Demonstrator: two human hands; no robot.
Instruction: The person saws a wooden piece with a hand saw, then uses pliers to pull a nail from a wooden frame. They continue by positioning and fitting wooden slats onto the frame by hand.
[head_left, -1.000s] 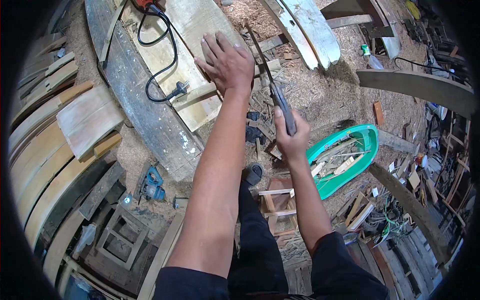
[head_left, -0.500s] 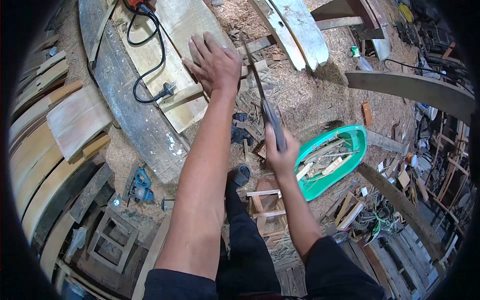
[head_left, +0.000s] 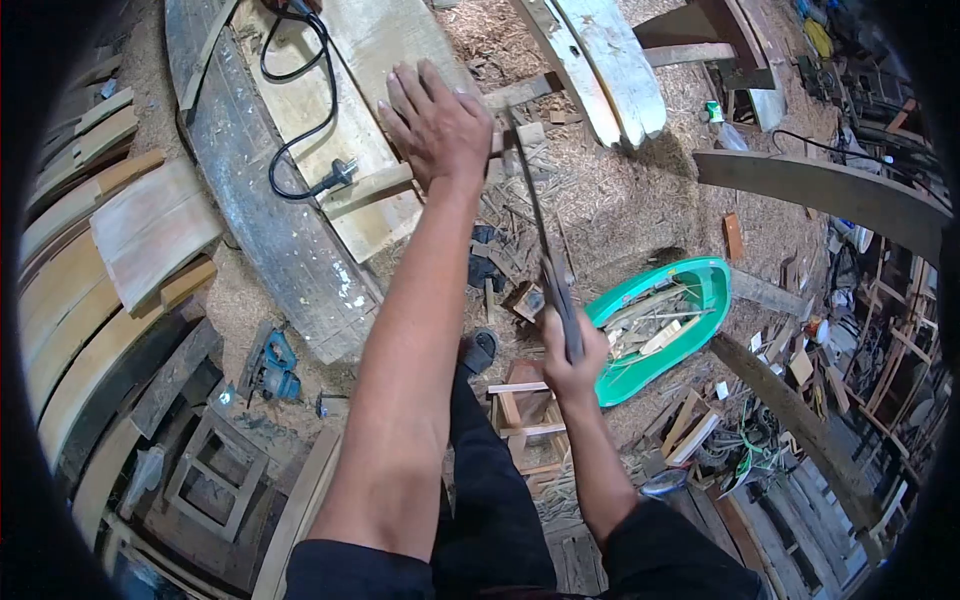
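My left hand (head_left: 440,125) lies flat with fingers stretched out, pressing on a wooden strip (head_left: 368,190) that crosses a wide pale plank (head_left: 385,40). The strip's end sticks out to the right, past the plank's edge. My right hand (head_left: 577,362) is closed around the dark handle of a handsaw (head_left: 559,285). Its narrow blade points up and away from me, with the far end at the strip just right of my left hand. A black power cord with a plug (head_left: 340,173) rests on the boards left of my left hand.
A green tub (head_left: 655,375) of wood offcuts stands right of my right hand. Curved timbers (head_left: 820,178) lie further right. A blue power tool (head_left: 277,365) sits on the floor at left, near stacked curved boards (head_left: 155,235). Shavings and scraps cover the floor.
My right hand has drawn the saw down towards me, its blade still at the strip. My left hand stays on the wood; the whole view has shifted slightly.
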